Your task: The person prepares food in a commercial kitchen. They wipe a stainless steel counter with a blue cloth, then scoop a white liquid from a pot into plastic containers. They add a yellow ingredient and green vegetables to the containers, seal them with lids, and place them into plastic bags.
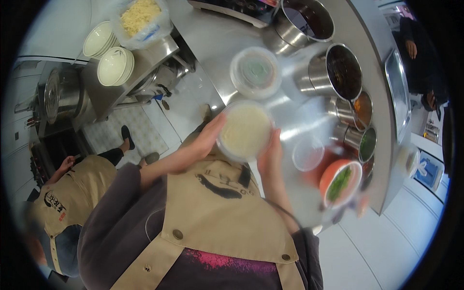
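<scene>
Between my two hands I hold a round plastic tub [247, 131] with pale, creamy-looking contents, close in front of my apron. My left hand [209, 137] grips its left side, and my right hand [270, 150] takes the right side. Whether a lid covers the tub, I cannot tell. Just beyond it on the steel counter [214, 54] stands another round plastic tub [256, 72] with a cloudy top and something greenish at its centre. A clear plastic lid [308, 153] lies to the right of my right hand.
An orange bowl [340, 184] of chopped greens stands at the right. Steel pots [344, 72] of dark liquid and smaller steel containers [367, 144] line the counter's far side. Stacked bowls [115, 66] and a bag of shredded food [140, 18] occupy the left table. A co-worker [78, 181] is at left.
</scene>
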Tool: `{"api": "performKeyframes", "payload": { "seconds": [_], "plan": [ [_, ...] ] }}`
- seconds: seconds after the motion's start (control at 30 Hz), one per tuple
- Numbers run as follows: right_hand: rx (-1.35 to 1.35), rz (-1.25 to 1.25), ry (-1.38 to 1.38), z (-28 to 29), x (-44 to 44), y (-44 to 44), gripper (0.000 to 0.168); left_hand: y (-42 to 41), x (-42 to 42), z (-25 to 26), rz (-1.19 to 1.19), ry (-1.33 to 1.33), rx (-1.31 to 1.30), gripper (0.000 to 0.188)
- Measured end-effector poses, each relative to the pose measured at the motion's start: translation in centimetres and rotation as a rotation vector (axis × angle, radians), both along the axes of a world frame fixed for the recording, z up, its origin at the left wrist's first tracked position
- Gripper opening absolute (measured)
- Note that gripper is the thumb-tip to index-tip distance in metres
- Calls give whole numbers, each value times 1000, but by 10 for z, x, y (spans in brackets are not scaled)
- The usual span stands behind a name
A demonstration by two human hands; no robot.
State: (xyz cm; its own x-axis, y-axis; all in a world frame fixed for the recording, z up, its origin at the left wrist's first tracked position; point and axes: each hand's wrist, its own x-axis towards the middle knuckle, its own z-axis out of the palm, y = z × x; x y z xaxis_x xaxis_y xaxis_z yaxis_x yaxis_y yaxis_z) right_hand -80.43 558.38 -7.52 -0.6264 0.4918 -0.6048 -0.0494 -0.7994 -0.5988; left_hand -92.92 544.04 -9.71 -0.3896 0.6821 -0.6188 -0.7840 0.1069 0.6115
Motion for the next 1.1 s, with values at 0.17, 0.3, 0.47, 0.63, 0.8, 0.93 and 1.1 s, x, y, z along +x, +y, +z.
{"api": "performKeyframes", "payload": {
  "seconds": [0.17,0.3,0.47,0.63,0.8,0.93,1.1],
  "plan": [
    [-113,81,-25,49,-83,-35,51,-47,-65,63,120,-120,98,58],
    [-16,211,114,50,-151,-38,49,-73,-119,70,305,-103,163,52],
    [1803,356,-63,68,-290,52,43,-78,-189,86,485,-18,212,48],
    [2243,781,-1246,86,-388,176,60,-57,-242,93,503,24,272,49],
    [2266,778,-853,77,-416,235,29,-41,-284,93,521,43,349,50],
    [1453,837,-545,98,-414,229,18,-36,-304,83,541,36,370,49],
    [392,652,-155,103,-422,193,8,-25,-315,85,488,10,408,49]
  ]
}}
